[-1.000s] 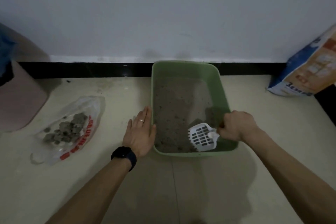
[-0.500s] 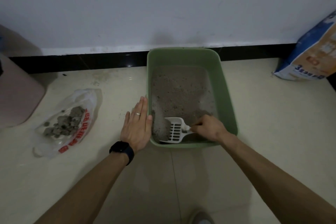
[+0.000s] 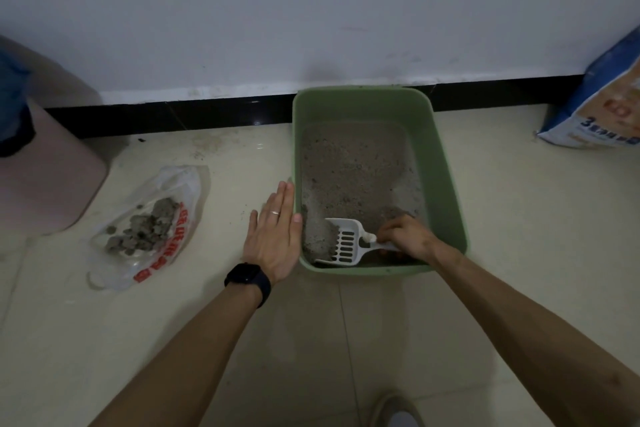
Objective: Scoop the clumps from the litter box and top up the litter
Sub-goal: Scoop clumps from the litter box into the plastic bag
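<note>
A green litter box stands on the floor against the wall, with grey litter inside. My right hand is shut on the handle of a white slotted scoop, whose blade lies low in the near left corner, pushed into a heap of litter. My left hand rests flat, fingers together, against the box's left outer wall, thumb on the rim. A clear plastic bag with red print lies to the left, holding several grey clumps.
A blue and orange litter bag leans on the wall at the far right. A pink bin stands at the left. Loose grains dot the floor between bag and box. The toe of a shoe shows at the bottom.
My right hand has swept the scoop from the box's near right side to its near left corner, lowering it into the litter. My left hand stays against the box wall.
</note>
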